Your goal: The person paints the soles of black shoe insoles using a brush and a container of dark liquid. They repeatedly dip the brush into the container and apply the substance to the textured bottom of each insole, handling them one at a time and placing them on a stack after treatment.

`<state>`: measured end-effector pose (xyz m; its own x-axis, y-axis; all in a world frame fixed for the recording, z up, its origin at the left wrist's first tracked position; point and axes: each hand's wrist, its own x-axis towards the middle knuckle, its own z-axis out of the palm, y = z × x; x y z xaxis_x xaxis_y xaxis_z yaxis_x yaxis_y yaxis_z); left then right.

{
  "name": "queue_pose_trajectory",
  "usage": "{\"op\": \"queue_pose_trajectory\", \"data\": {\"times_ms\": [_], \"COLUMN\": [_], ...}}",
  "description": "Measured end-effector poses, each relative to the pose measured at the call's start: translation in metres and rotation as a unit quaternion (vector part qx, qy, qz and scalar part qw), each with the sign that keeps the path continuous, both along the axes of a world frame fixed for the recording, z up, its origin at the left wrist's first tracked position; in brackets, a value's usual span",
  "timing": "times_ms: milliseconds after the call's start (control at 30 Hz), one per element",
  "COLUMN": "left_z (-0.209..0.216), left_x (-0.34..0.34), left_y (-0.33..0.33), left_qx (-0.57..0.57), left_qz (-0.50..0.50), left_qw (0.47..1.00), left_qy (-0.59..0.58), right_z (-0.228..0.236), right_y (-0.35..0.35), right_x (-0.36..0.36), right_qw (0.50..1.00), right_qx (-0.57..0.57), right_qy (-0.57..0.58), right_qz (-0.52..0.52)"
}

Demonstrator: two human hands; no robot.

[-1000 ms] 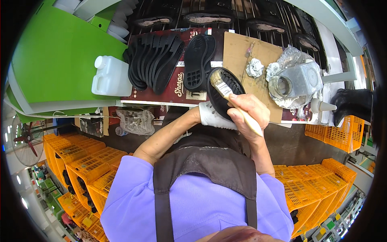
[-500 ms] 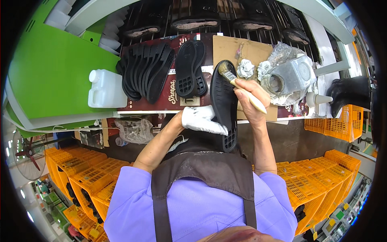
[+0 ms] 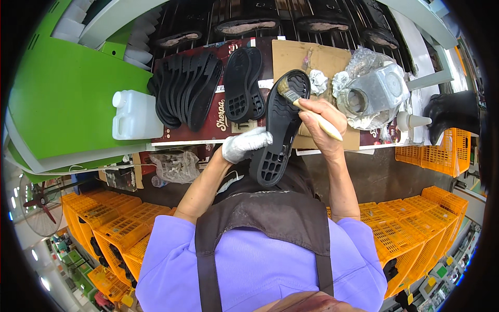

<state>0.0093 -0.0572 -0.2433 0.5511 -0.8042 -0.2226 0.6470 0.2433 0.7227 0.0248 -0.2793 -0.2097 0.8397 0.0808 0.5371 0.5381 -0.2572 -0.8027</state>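
Note:
In front of me a black shoe sole (image 3: 285,122) is held at a tilt, its ribbed forepart pointing away and its gridded heel toward my apron. Gripping its left edge is my left hand (image 3: 247,144), in a white glove; the fingers beneath the sole are hidden. My right hand (image 3: 326,124), bare, is wrapped round the pale handle of a flat paintbrush (image 3: 289,91). The brush's bristles rest on the far part of the sole. Behind lie two overlapping black soles (image 3: 241,83), and left of them a fanned row of several more soles (image 3: 184,88).
A white jug (image 3: 136,115) stands at the bench's left. On the right, a clear plastic container (image 3: 382,92) lies on plastic film, near crumpled white wads (image 3: 318,81) and a white nozzle bottle (image 3: 412,121). Black boots (image 3: 247,26) line the back rack; orange crates (image 3: 410,223) stand behind me.
The sole has rolled so that more of its upper surface and heel grid show, and its near end has shifted left. My left hand has moved slightly left; the brush stays on the far part.

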Motion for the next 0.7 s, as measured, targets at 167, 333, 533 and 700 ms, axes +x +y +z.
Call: {"op": "queue_pose_trajectory", "data": {"times_ms": [167, 333, 533, 700], "left_z": [-0.002, 0.000, 0.004, 0.007], "left_x": [-0.002, -0.005, 0.001, 0.007], "left_y": [-0.002, -0.002, -0.005, -0.013], "left_qx": [-0.067, -0.101, -0.053, -0.085], "left_qz": [0.040, 0.115, 0.169, 0.204], "left_qw": [0.995, 0.981, 0.977, 0.962], "left_qy": [0.063, 0.119, 0.123, 0.161], "right_z": [0.008, 0.015, 0.017, 0.018], "right_y": [0.004, 0.009, 0.014, 0.018], "right_x": [-0.004, -0.009, -0.017, -0.023], "right_qw": [0.999, 0.998, 0.998, 0.997], "right_qx": [-0.004, -0.016, -0.011, -0.013], "right_qy": [-0.007, -0.017, -0.003, 0.004], "right_qz": [0.036, 0.061, 0.066, 0.078]}}
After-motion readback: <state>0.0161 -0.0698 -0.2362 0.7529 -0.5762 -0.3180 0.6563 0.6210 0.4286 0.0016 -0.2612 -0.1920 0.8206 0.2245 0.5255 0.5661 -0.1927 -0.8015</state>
